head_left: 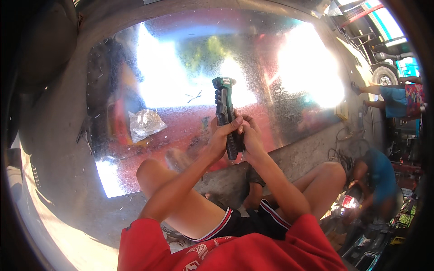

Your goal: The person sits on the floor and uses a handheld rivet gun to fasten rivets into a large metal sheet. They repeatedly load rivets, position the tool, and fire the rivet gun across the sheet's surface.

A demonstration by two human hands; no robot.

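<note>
My left hand point(219, 137) is wrapped round a green-and-black hand tool point(224, 97) with a ribbed grip, held upright above the sheet's near part. Its blocky green head points away from me. My right hand point(251, 134) is closed against the tool's right side, fingertips pinched together beside my left thumb. What those fingertips hold, if anything, is hidden. Below both hands lies a large shiny metal sheet point(190, 131), mirroring bright light and red patches. A clear plastic bag point(147, 124) rests on it, left of my hands; its contents are hard to make out.
Thin dark slivers point(194, 96) lie on the sheet beyond the bag. My bent knees flank the near edge. At right, a person in a blue shirt point(380, 174) crouches near cables point(344, 151) and a bottle point(348, 201). Another person point(393, 100) stands near a wheel point(384, 77).
</note>
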